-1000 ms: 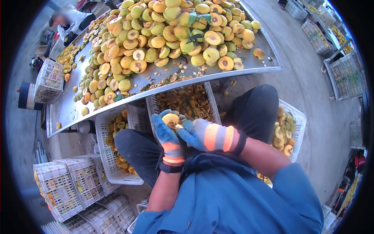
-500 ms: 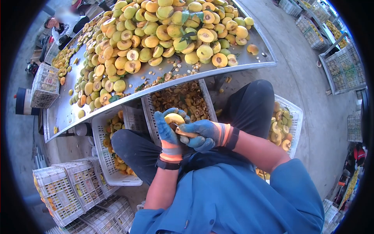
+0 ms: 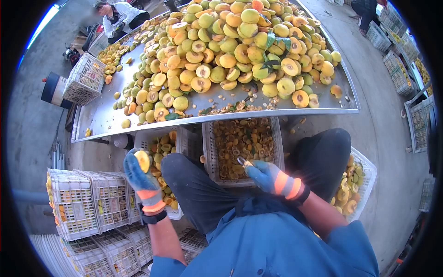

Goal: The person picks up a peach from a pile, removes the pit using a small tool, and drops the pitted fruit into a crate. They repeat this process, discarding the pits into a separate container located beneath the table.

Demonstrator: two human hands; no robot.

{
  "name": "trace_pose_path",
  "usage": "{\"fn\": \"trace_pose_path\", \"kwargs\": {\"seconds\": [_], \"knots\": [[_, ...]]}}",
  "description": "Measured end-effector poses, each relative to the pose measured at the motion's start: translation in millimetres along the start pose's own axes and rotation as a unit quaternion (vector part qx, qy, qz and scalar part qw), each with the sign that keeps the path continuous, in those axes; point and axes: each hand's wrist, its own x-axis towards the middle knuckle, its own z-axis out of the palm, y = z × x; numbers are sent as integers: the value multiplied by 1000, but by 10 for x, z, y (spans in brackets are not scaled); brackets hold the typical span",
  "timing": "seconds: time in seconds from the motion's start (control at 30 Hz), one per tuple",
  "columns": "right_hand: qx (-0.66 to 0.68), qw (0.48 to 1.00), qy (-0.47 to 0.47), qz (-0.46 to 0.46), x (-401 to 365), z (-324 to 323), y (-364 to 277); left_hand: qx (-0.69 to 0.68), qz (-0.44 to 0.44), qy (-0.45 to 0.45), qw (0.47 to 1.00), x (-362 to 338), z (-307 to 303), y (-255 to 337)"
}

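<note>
My left hand (image 3: 138,171), in a blue and orange glove, has a yellow fruit half (image 3: 142,161) against its palm, beside the left crate of fruit halves (image 3: 164,150). My gloved right hand (image 3: 264,176) is closed round a small tool with a wooden handle and a curved metal tip (image 3: 241,160). The tool is over the middle crate (image 3: 208,152), which holds pits and scraps. Beyond both hands, a large heap of yellow-green fruit (image 3: 221,51) lies on the metal table (image 3: 203,104); many pieces are cut in half.
Another crate of fruit halves (image 3: 364,184) stands by my right leg. Stacked white crates (image 3: 76,203) are at the lower left. A person (image 3: 121,18) is beyond the table's left end, near an upright crate (image 3: 85,78). More crates line the right side.
My hands have moved apart, the left one leftward with the fruit half, the right one rightward with the tool. The view has shifted, so the table appears lower and further right.
</note>
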Motion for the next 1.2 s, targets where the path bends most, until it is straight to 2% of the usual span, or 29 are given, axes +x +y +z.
{"fn": "trace_pose_path", "kwargs": {"seconds": [0.03,0.1,0.13,0.2,0.27,0.3,0.37,0.4,0.43,0.5,0.57,0.6,0.7,0.73,0.83,0.87,0.9,0.97,1.0,1.03,1.07,1.1,1.17,1.2], "knots": [[-32,999,8,-43,-33,-9,34,94,75,-10,993,83,-166,-137],[-97,986,18,-132,-49,-16,39,131,-72,40,988,110,-256,-809],[-33,998,20,-53,-97,-16,-93,147,-142,63,977,115,-244,-1020],[-93,984,26,-147,-78,-44,-33,170,-177,37,969,228,-123,-1088],[-209,947,20,-242,-44,-138,42,170,-177,-23,969,277,233,-1341],[-157,971,21,-181,-31,-133,-8,118,-146,-70,980,398,481,-1271],[-50,997,25,-61,6,-89,-148,-115,-211,-90,966,745,1181,-636],[-119,982,10,-145,45,-123,-99,-222,-249,-91,938,923,1533,-313],[-176,963,23,-202,78,-153,-43,-254,-287,-108,917,1125,1855,-77],[-286,905,48,-311,118,-174,129,-82,-149,-118,978,1367,2593,-203],[-237,934,66,-260,163,-187,250,-15,-165,-183,969,1510,2928,-76],[-202,953,64,-217,110,-203,87,29,-171,-194,965,1534,2998,-24],[-151,968,83,-184,141,-233,110,-91,-256,-186,944,1491,3038,60],[-134,970,89,-180,190,-209,187,-81,-268,-183,942,1463,3032,68],[-106,968,92,-207,235,-174,94,-185,-431,-363,805,1403,2803,182],[-94,970,86,-207,235,-173,-58,-222,-380,-343,830,1212,2862,81],[-81,972,80,-206,236,-173,-214,-199,-285,-334,876,1122,2899,12],[-40,983,63,-170,172,-192,-521,-82,-235,-356,901,1150,2729,372],[1,992,58,-116,157,-193,-560,-179,-277,-313,891,1092,2743,421],[56,991,65,-104,143,-175,-586,-275,-314,-267,869,1048,2763,471],[110,987,71,-91,139,-148,-601,-497,-345,-248,757,968,2721,490],[165,980,76,-78,143,-128,-599,-583,-400,-280,649,988,2516,687],[210,969,70,-110,159,-134,-626,-662,-367,-217,616,800,2234,1054],[206,969,77,-115,178,-130,-665,-704,-399,-195,554,708,2130,1189]]}}
